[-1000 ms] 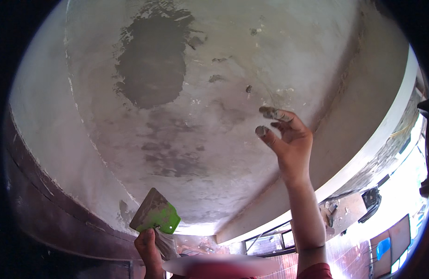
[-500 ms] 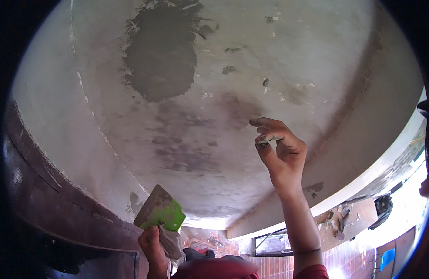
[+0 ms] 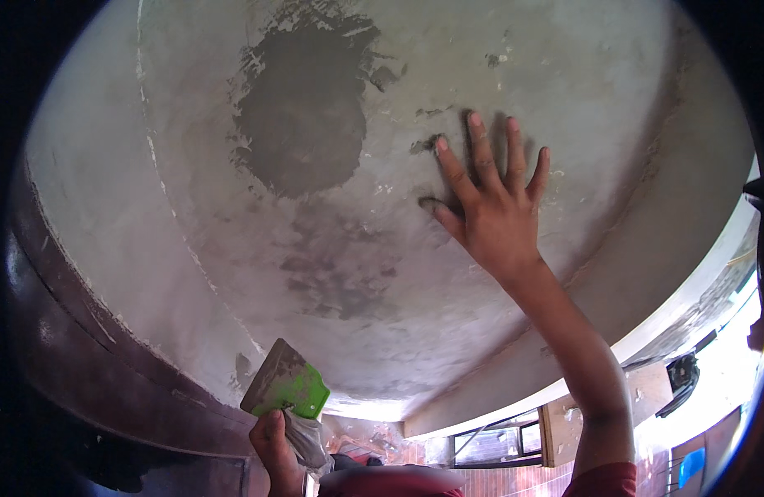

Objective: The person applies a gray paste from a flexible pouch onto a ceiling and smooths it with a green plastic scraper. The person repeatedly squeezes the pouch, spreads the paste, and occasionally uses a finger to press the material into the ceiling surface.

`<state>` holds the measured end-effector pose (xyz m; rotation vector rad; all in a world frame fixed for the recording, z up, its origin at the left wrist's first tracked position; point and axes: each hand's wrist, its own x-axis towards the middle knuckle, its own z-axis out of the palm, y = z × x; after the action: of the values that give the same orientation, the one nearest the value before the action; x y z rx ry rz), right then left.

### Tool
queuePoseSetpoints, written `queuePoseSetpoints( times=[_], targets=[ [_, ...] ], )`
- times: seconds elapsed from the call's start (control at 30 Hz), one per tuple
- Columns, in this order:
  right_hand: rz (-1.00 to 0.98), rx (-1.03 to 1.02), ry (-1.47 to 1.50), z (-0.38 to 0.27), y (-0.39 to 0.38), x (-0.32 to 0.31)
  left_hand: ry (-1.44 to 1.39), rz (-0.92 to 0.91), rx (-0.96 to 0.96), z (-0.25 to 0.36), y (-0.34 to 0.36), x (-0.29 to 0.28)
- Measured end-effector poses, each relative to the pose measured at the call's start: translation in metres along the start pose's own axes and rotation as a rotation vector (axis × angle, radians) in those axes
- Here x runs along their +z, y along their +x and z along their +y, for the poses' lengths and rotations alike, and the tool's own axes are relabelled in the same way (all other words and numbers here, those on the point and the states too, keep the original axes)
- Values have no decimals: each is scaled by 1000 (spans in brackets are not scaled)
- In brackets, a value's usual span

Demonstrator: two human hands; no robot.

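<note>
My right hand [image 3: 500, 203] lies against the plastered surface [image 3: 415, 50], fingers spread, beside several small dark marks. To its left is a large patch of darker, damp-looking plaster [image 3: 303, 116]. Low on the left, my left hand [image 3: 272, 443] grips a green putty spreader [image 3: 289, 385], its blade pointing up and smeared with grey plaster. Crumpled grey material [image 3: 306, 439], cloth or plastic, hangs just below the spreader beside that hand; how it is held is hidden.
A dark brown panel [image 3: 75, 331] runs along the left side. On the right, a pale curved ledge [image 3: 514, 393] borders the plastered surface. Beyond it are a wooden board [image 3: 564, 431], a dark bag [image 3: 682, 383] and a blue object [image 3: 691, 466], over a reddish floor [image 3: 506, 480].
My right hand has gone from a loose pinch, with a bit of plaster at the fingertips, to spread fingers higher on the surface. My left hand and the spreader have barely shifted.
</note>
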<state>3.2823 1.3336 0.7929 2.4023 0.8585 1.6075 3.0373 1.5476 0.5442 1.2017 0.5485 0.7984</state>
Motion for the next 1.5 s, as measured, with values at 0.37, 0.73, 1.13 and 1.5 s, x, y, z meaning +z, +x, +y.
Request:
queuePoseSetpoints(
  times=[0.37, 0.73, 1.13, 1.5],
  targets=[
    [-33, -413, -489, 5, 3, -21, -126, -101, 9, 13, -1, 23],
    [-509, -662, -882, -27, 6, -65, 26, -92, 4, 20, -10, 2],
    [-56, 145, 807, -30, -59, -69, 111, -119, -18, 5, -8, -13],
    [-373, 611, 1171, -30, -61, -35, 59, -57, -161, -5, -21, -21]
  ],
)
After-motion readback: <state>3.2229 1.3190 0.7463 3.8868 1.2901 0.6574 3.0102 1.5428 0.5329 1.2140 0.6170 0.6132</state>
